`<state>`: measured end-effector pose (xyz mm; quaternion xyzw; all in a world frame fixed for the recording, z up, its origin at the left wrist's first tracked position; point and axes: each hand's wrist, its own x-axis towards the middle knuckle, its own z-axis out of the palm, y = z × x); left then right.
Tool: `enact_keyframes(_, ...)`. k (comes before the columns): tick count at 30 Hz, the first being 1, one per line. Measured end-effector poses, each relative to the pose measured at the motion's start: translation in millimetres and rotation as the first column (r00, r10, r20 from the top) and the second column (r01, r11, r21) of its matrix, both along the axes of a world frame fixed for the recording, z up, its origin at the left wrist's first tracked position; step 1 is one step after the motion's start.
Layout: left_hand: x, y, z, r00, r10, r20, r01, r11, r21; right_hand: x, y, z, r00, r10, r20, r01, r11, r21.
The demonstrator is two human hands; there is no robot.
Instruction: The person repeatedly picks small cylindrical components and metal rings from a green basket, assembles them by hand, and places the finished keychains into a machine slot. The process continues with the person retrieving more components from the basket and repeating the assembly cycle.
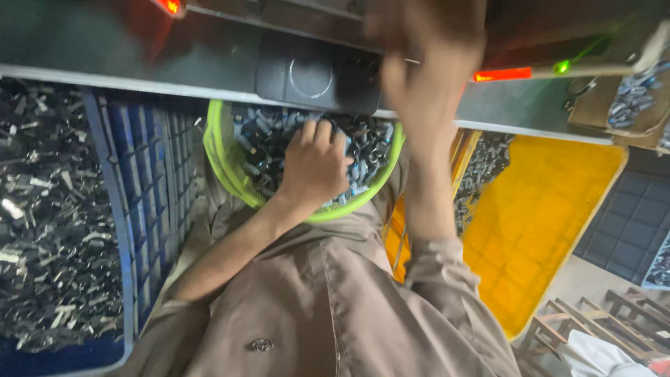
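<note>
The person's left hand [315, 164] lay in a green basket [222, 164] that rested on the lap, its fingers [322, 132] curled down into a heap of small metal parts [363, 150]. The fingers were bent and closed loosely over the heap, though whether they actually gripped any piece could not be told, since the tips were buried among the parts. The parts were grey and bluish, short and cylindrical in look, and they filled the basket on every side of the fingers.

The right hand [422, 66] was raised well above the basket, blurred by motion, in front of the bench [139, 66] edge and beside a dark panel [317, 73] with a round mark. Its fingers [394, 77] pointed downward and seemed partly spread, but the blur hid whether they held anything.

To the left of the left hand's fingers stood a blue crate [115, 209], its near part bare lattice and its far-left part piled with shiny metal scraps [49, 223]. To the right of the right forearm sat a yellow crate [551, 202], with a dark heap of parts [485, 164] at its upper-left corner. A red light [502, 74] and a green light [561, 67] glowed just right of the raised fingers.
</note>
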<state>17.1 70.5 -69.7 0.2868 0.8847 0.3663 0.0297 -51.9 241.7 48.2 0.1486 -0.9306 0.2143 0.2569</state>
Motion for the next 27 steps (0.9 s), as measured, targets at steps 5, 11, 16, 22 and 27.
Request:
enact_keyframes(5,1,-29,1,0.993,-0.033,0.116,0.006,0.975,0.224,84,-25,-44,0.96,0.197,0.198,-0.082,0.877,-0.474)
enact_keyframes(11,-9,-45,18,0.979,-0.101,0.179,-0.01,0.845,0.534,125,-45,-90,0.945,0.065,0.32,0.194,0.676,-0.711)
enact_keyframes(16,-13,-45,31,0.859,-0.226,0.46,-0.162,0.73,0.663,134,-47,-108,0.978,-0.016,0.208,0.189,0.485,-0.854)
enact_keyframes(22,-15,-55,46,0.825,-0.179,0.537,-0.216,0.776,0.592,134,-60,-119,0.971,0.15,0.188,0.116,0.392,-0.913)
enact_keyframes(27,-19,-86,85,0.852,-0.249,0.461,-0.105,0.781,0.616,125,-69,-121,0.911,0.375,0.172,0.358,-0.513,-0.78)
